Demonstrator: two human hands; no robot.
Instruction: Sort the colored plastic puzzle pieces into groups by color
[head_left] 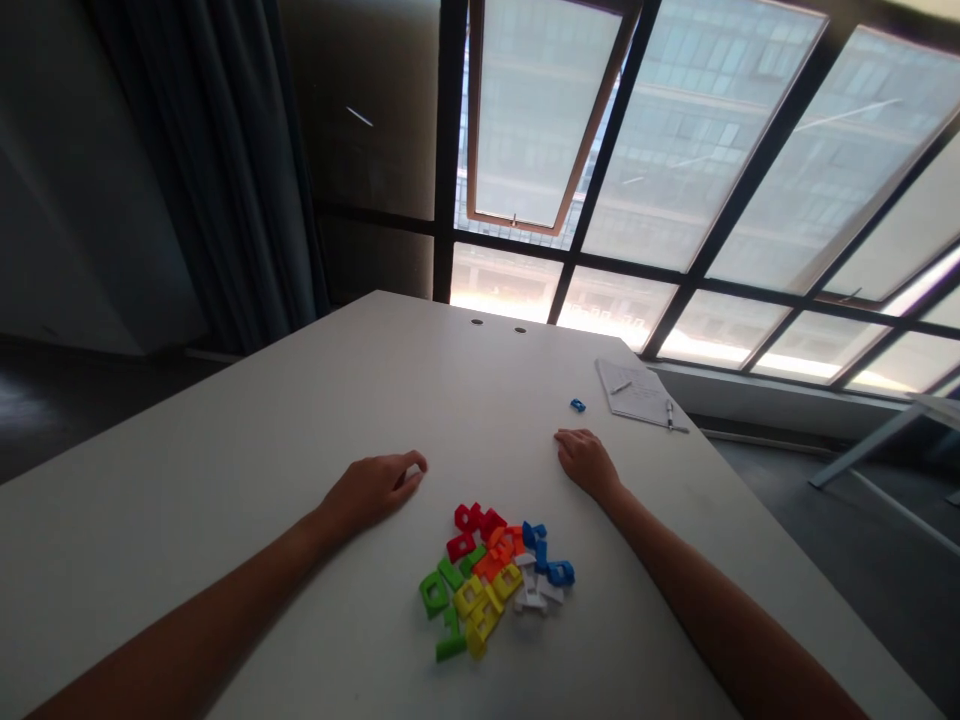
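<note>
Now left hand [371,492] curled, right hand [589,463] flat, seemingly empty; plastic pieces [495,580] between.

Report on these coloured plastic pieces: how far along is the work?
Done: nothing looks assembled, though the coloured plastic pieces lie in one heap, colours roughly clustered. In hand: nothing; the left hand and right hand rest empty on the white table. Left: the whole heap, plus a small blue piece lying apart.

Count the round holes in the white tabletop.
2: the left hole and the right hole, side by side near the far edge of the tabletop.
</note>
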